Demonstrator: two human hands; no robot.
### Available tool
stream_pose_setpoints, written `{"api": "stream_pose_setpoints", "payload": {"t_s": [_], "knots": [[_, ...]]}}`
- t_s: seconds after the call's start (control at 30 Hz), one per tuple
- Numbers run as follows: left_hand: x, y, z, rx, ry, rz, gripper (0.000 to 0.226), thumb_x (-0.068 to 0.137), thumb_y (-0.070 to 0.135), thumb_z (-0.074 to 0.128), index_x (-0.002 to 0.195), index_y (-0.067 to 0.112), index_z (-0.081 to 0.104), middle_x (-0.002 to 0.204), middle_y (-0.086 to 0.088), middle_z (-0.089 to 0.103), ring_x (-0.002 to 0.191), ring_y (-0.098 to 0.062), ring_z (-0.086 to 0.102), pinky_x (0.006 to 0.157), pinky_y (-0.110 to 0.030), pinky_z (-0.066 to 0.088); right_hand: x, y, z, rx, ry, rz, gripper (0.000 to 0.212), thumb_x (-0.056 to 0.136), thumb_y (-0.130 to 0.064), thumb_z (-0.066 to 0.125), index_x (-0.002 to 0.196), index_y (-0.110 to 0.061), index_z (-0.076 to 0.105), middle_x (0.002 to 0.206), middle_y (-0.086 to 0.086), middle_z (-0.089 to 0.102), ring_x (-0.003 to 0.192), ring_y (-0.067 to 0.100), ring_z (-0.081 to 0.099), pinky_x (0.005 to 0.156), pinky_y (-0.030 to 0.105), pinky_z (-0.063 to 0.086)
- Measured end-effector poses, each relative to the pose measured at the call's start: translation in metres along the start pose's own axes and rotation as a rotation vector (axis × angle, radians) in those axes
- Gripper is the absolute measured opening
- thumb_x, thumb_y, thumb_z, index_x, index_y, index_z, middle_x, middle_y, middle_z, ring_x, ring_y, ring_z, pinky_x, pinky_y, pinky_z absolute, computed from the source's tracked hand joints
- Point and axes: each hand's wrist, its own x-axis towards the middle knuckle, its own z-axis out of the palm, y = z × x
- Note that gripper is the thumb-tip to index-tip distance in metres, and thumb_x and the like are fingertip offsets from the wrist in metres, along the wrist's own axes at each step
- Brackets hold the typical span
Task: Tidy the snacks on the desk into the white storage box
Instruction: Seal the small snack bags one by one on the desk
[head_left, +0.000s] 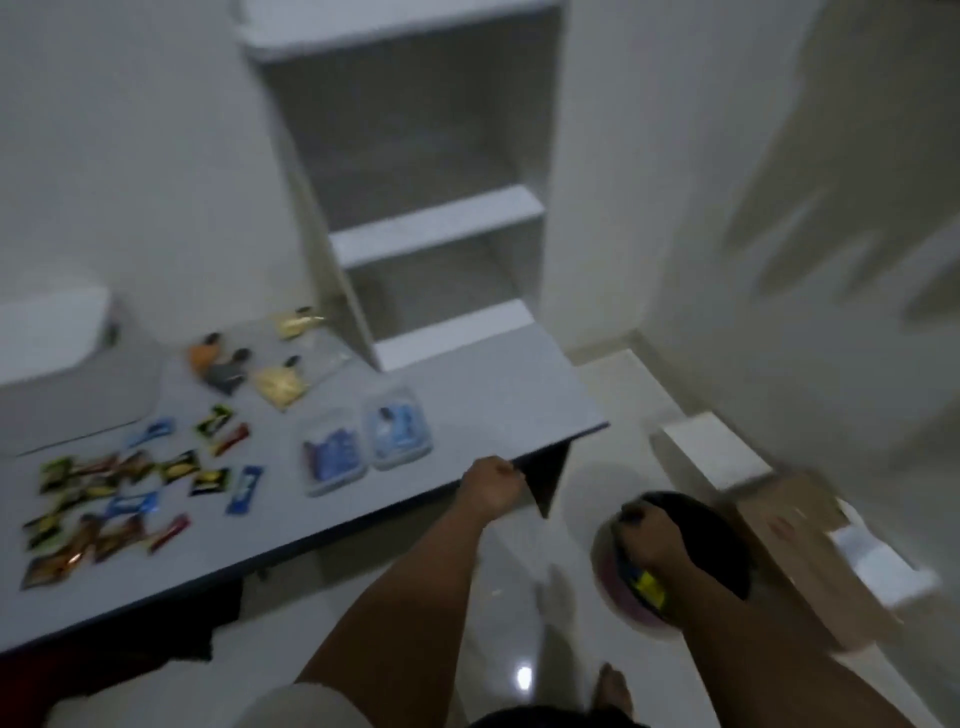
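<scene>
The frame is blurred. Several small snack sachets (111, 506) lie scattered on the left of the grey desk (493, 395). Beyond them are gold and orange packets (247, 364), and two clear blue-labelled packs (366, 447) lie nearer the corner. The white storage box (54, 338) stands at the desk's far left. My left hand (491, 488) is a fist curled on the desk's front edge by the corner. My right hand (657, 543) is low over a round bin (628, 608) on the floor, closed on a blue and yellow packet (647, 584).
A white open shelf unit (441, 223) rises behind the desk's right end. A brown cardboard box (800, 540) and white blocks (711, 454) sit on the tiled floor along the right wall. My bare foot (615, 688) shows at the bottom.
</scene>
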Motion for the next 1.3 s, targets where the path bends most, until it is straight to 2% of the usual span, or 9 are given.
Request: {"api": "stream_pose_setpoints", "payload": {"t_s": [0.27, 0.5, 0.63, 0.8, 0.97, 1.03, 1.17, 1.23, 1.3], "knots": [[-0.032, -0.142, -0.195, -0.203, 0.390, -0.086, 0.042, 0.099, 0.032, 0.054, 0.127, 0.003, 0.064, 0.140, -0.012, 0.062, 0.115, -0.032, 0.063, 0.099, -0.037, 0.052, -0.059, -0.183, 0.100, -0.066, 0.020, -0.334, 0.020, 0.093, -0.016, 0.066, 0.112, -0.014, 0.069, 0.089, 0.007, 0.069, 0.077, 0.024, 0.065, 0.070, 0.027, 0.048], [-0.032, -0.212, -0.296, -0.376, 0.521, -0.119, 0.015, 0.090, 0.016, 0.060, 0.081, 0.009, 0.070, 0.086, -0.017, 0.069, 0.081, -0.030, 0.065, 0.075, -0.031, 0.047, -0.059, -0.316, 0.169, 0.099, -0.026, -0.428, 0.022, 0.091, -0.019, 0.069, 0.111, -0.013, 0.074, 0.108, 0.010, 0.075, 0.097, 0.026, 0.070, 0.091, 0.036, 0.056], [-0.010, -0.234, -0.352, -0.405, 0.587, -0.160, 0.023, 0.094, 0.019, 0.058, 0.101, 0.003, 0.072, 0.104, -0.016, 0.069, 0.099, -0.033, 0.064, 0.087, -0.038, 0.053, -0.049, -0.401, 0.197, 0.185, -0.064, -0.472, 0.021, 0.091, -0.016, 0.070, 0.112, -0.013, 0.075, 0.110, 0.007, 0.073, 0.104, 0.023, 0.066, 0.093, 0.029, 0.048], [0.046, -0.246, -0.421, -0.437, 0.597, -0.156, 0.012, 0.093, 0.021, 0.063, 0.101, 0.014, 0.067, 0.104, -0.009, 0.065, 0.104, -0.031, 0.063, 0.095, -0.040, 0.055, -0.005, -0.503, 0.239, 0.212, -0.134, -0.518, 0.020, 0.092, -0.018, 0.070, 0.111, -0.013, 0.074, 0.106, 0.003, 0.069, 0.097, 0.018, 0.061, 0.083, 0.025, 0.043], [0.138, -0.253, -0.486, -0.389, 0.562, -0.195, 0.033, 0.090, 0.019, 0.070, 0.121, 0.007, 0.068, 0.127, -0.010, 0.067, 0.116, -0.031, 0.064, 0.103, -0.041, 0.051, 0.078, -0.597, 0.291, 0.191, -0.183, -0.441, 0.036, 0.080, -0.034, 0.068, 0.112, -0.019, 0.076, 0.106, 0.004, 0.076, 0.097, 0.022, 0.070, 0.095, 0.045, 0.057], [0.170, -0.253, -0.505, -0.345, 0.548, -0.202, 0.036, 0.093, 0.021, 0.067, 0.126, 0.009, 0.066, 0.131, -0.011, 0.065, 0.119, -0.031, 0.062, 0.103, -0.039, 0.050, 0.093, -0.630, 0.304, 0.162, -0.191, -0.427, 0.037, 0.087, -0.028, 0.068, 0.121, -0.014, 0.073, 0.101, 0.005, 0.073, 0.091, 0.024, 0.066, 0.090, 0.040, 0.057], [0.260, -0.259, -0.539, -0.335, 0.474, -0.215, 0.025, 0.093, 0.023, 0.064, 0.116, 0.013, 0.066, 0.110, -0.003, 0.066, 0.100, -0.022, 0.062, 0.079, -0.029, 0.046, 0.155, -0.697, 0.347, 0.097, -0.204, -0.404, 0.037, 0.094, -0.019, 0.065, 0.129, -0.008, 0.069, 0.131, 0.009, 0.069, 0.124, 0.026, 0.062, 0.105, 0.030, 0.044], [0.296, -0.264, -0.545, -0.268, 0.439, -0.221, 0.012, 0.093, 0.016, 0.058, 0.103, 0.011, 0.061, 0.092, -0.007, 0.062, 0.087, -0.025, 0.060, 0.066, -0.030, 0.039, 0.183, -0.717, 0.371, 0.035, -0.213, -0.404, 0.039, 0.094, -0.020, 0.063, 0.130, -0.007, 0.067, 0.135, 0.010, 0.067, 0.127, 0.026, 0.060, 0.108, 0.030, 0.043], [0.327, -0.274, -0.545, -0.239, 0.428, -0.238, 0.025, 0.088, 0.017, 0.055, 0.111, 0.008, 0.058, 0.086, -0.011, 0.062, 0.077, -0.029, 0.062, 0.059, -0.028, 0.037, 0.206, -0.731, 0.392, -0.051, -0.197, -0.415, 0.043, 0.094, -0.029, 0.061, 0.133, -0.010, 0.066, 0.133, 0.009, 0.068, 0.125, 0.029, 0.062, 0.106, 0.035, 0.047]]}}
